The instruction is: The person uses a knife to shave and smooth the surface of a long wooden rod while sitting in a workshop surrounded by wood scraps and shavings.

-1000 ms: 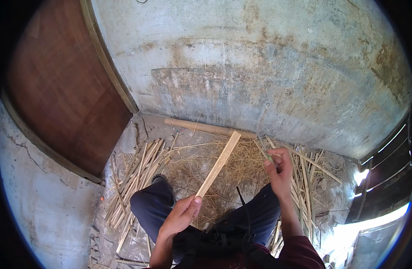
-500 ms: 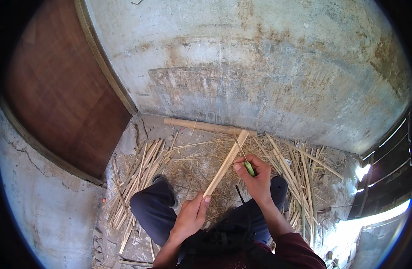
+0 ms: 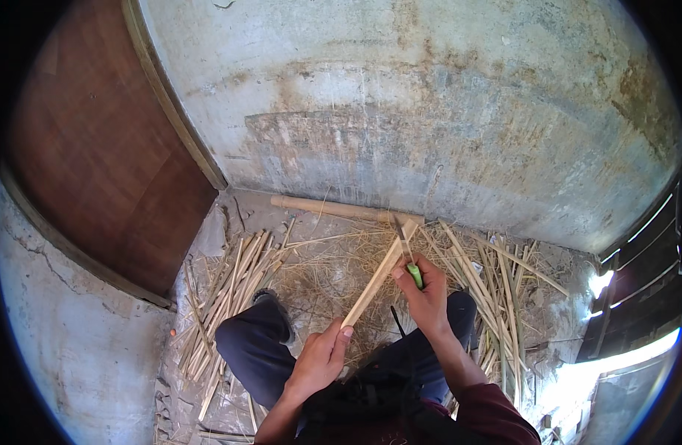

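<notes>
A pale strip of split bamboo (image 3: 372,287) slants up and to the right in front of me. Its near end is gripped in my left hand (image 3: 321,357), fingers wrapped round and thumb on top. My right hand (image 3: 426,295) is closed on the green handle of a knife (image 3: 414,275). The blade points away from me and lies across the strip near its far end, apparently touching it. My fingers cover part of the handle.
Loose bamboo strips lie in a pile at the left (image 3: 229,297) and another at the right (image 3: 500,297). Thin shavings (image 3: 322,274) litter the floor between. A bamboo pole (image 3: 333,208) lies along the stained wall (image 3: 400,141). A brown door (image 3: 111,148) stands at the left.
The knife has turned, so its blade now shows broad side on and crosses nearer the strip's far end. The strip and my left hand have shifted slightly to the right.
</notes>
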The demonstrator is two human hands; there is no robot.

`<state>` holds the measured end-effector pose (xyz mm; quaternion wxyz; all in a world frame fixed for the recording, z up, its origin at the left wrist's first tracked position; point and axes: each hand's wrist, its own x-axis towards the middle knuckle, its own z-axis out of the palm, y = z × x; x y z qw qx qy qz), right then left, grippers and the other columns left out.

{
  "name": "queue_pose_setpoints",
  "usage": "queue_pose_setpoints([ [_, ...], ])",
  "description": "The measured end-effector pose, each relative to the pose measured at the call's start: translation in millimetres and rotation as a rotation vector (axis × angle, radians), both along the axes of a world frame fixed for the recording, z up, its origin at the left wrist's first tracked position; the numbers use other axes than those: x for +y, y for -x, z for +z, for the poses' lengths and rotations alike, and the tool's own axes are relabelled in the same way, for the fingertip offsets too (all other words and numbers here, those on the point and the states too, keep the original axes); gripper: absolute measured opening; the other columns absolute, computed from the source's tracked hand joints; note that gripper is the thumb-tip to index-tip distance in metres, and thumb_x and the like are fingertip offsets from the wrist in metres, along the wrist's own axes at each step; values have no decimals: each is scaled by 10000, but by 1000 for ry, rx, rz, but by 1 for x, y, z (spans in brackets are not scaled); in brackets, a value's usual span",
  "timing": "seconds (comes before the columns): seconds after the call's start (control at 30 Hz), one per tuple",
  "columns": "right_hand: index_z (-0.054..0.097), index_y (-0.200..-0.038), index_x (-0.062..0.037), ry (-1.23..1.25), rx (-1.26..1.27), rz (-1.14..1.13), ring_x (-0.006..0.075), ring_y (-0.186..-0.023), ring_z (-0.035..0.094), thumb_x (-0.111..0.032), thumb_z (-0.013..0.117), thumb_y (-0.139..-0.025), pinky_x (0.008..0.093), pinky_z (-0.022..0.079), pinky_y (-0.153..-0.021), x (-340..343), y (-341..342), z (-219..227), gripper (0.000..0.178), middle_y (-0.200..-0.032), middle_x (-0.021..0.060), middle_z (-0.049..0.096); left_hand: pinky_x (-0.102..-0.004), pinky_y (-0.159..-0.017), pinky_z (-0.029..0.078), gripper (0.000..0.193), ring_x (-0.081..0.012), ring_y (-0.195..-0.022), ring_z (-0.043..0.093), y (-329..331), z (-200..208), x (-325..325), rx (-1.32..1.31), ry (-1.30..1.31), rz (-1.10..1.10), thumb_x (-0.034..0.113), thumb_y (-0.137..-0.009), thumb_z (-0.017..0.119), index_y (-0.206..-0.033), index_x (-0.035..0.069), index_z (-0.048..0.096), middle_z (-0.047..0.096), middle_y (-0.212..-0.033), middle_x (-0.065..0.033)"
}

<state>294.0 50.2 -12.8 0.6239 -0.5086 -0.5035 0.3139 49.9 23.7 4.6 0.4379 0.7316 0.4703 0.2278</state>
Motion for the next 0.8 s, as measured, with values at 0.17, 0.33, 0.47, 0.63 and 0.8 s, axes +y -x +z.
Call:
queue_pose_setpoints([
  [0.17, 682, -1110, -80, -45, 351, -162, -1, -627, 403, -135, 690, -1075, 218, 313, -555, 2, -29, 9, 66, -759, -104, 500, -485, -597, 452, 327, -380, -595, 614, 8, -6, 2, -48, 11, 2, 296, -1191, 495, -1075, 0, 574, 575, -661, -181],
  [0.33, 659, -1159, -77, -34, 306, -232, 1, -626, 408, -103, 669, -1078, 215, 327, -572, 2, -59, 16, 86, -772, -107, 501, -366, -593, 432, 412, -146, -612, 510, 20, -21, 5, -220, 178, -18, 346, -1208, 472, -961, 26, 552, 517, -676, -31],
  [0.47, 663, -1290, -65, -12, 48, -131, 20, -623, 452, -111, 668, -1081, 215, 336, -576, -1, -55, -3, 214, -728, -85, 509, -315, -606, 408, 480, -101, -653, 456, 21, -23, 10, -305, 369, -81, 414, -1213, 448, -901, 56, 526, 478, -715, 16],
  [0.63, 607, -1510, -27, 62, 321, 132, 35, -622, 472, -283, 677, -1099, 226, 338, -577, -6, -32, 1, 490, -715, -37, 565, -310, -607, 395, 505, -101, -663, 438, 15, -19, 15, -277, 387, -128, 448, -1210, 442, -894, 61, 517, 475, -724, 17],
  [0.8, 623, -1480, -3, 67, 434, 233, 23, -587, 418, -341, 682, -1106, 220, 297, -553, 0, -19, 10, 507, -722, -25, 581, -265, -560, 344, 466, -69, -631, 393, 3, -11, 17, -274, 410, -148, 415, -1216, 435, -887, 92, 501, 438, -736, 41],
])
